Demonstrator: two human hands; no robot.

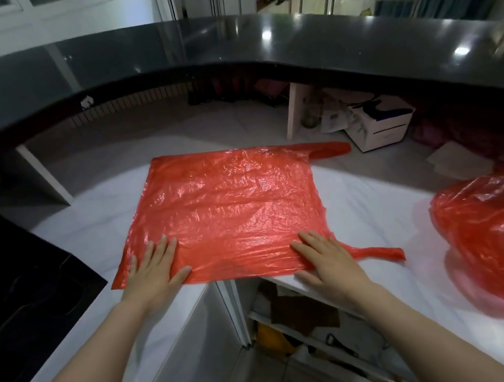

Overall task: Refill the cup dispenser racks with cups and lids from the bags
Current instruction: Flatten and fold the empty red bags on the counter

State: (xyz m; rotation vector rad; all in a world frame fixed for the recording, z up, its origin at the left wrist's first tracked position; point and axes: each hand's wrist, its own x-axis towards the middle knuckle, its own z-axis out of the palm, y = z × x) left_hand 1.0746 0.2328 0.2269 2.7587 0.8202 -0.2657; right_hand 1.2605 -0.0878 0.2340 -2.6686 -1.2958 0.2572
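Two flat, open-fingered hands, left point(152, 268) and right point(325, 255), on red bag point(224, 207); white counter point(375, 216)

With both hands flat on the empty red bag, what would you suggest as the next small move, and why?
Probably fold it: the flattened red bag lies smooth on the white counter, with the left hand and right hand pressing its near edge. The bulging red bag waits to the right.

Two red bags point(227, 207) point(500, 235) seen on one white counter point(372, 216), two hands point(153, 268) point(326, 256) laid flat, one white box point(380, 129) below
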